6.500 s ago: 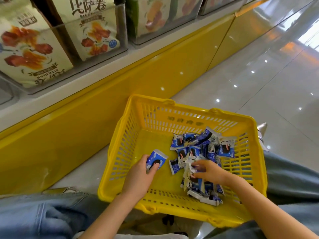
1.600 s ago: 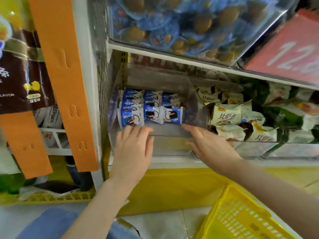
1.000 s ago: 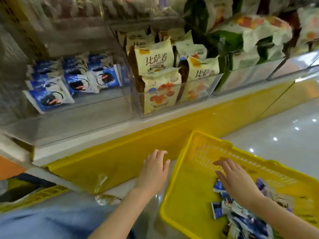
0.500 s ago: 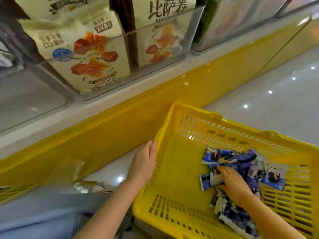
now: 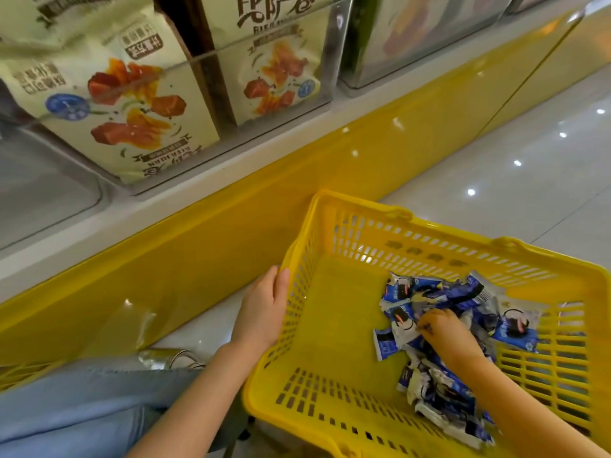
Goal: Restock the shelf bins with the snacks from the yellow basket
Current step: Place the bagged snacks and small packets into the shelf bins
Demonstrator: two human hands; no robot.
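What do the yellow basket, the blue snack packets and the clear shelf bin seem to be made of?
Yellow basket: moulded plastic, slightly glossy; slotted walls, rounded rim.
Blue snack packets: thin printed film, probably plastic, shiny; crinkled, sealed edges.
Shelf bin: clear rigid plastic, likely acrylic; bags show through, edges glint.

Floor (image 5: 496,166) — yellow basket (image 5: 360,210) | shelf (image 5: 198,190) — clear bins (image 5: 330,51), seemingly three

I am looking at a basket (image 5: 337,325) in smooth shiny plastic, snack packets (image 5: 439,294) crinkling in glossy film, bins (image 5: 330,54) in clear plastic, a base panel (image 5: 198,259) gleaming, and floor tiles (image 5: 496,166) shining, polished.
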